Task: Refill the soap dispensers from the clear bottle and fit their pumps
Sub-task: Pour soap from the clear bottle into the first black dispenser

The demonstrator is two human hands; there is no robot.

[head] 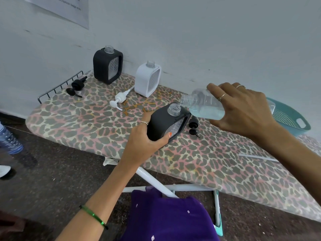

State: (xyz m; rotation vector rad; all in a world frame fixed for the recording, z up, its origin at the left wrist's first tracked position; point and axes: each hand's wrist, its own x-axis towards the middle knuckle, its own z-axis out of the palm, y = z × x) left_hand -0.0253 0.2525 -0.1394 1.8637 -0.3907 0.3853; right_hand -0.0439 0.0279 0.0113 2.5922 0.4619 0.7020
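My right hand (243, 110) holds the clear bottle (203, 105) tipped on its side, pale blue liquid inside, its mouth over the open neck of a black soap dispenser (161, 122). My left hand (145, 140) grips that dispenser from the left and tilts it. A black pump (193, 126) lies just right of it. Against the wall stand a second black dispenser (107, 66) and a white dispenser (147, 79), both with open necks. A white pump (119, 100) and another black pump (76, 86) lie loose on the board.
Everything sits on a leopard-print ironing board (86, 122) against a white wall, with a wire rack (59, 87) at its left end. A teal basket (290, 117) stands at the right behind my arm. A thin white tube (258, 157) lies on the board. A blue bottle (8, 140) stands on the floor.
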